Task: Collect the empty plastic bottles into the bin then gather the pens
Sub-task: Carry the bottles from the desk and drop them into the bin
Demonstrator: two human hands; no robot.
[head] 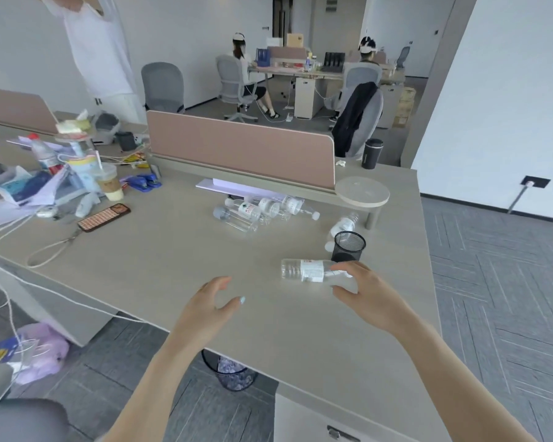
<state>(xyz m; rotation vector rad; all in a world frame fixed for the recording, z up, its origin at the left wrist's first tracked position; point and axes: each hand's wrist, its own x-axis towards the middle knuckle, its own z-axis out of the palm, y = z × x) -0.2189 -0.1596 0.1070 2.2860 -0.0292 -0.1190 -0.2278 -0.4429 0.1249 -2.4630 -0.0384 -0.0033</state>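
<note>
Office desks fill the frame, and a pale grey desk (173, 266) runs across the middle with a pink divider (240, 148) along its far edge. Low and right of centre, the right hand (369, 295) curves over the neck end of a near bottle (307, 270) lying on its side; thumb and fingers are spread around it but not plainly closed, so it reads as a reach not yet turned into a hold. The left hand (213, 301) hovers at bottom centre with fingers loosely bent, holding nothing and touching nothing.

Just above the near bottle stands a black mesh cup (348, 245), and a second bottle (344, 226) lies beside it, partly hidden. A cluster of bottles (262, 212) lies in a heap at centre, just below the divider. A bin (232, 373) with a dark mesh wall sits on the floor under the desk's near edge, at bottom centre; something pale shows inside, but whether any bottle is in it cannot be told.

As a judgement, the task is at its start: every bottle in view lies on the desk, and none is seen in the bin. The near bottle looks like the first to go, then the one by the cup, then the heap. No pens can be made out; the clutter at the left edge is too jumbled to tell, so pen gathering is wholly left.
</note>
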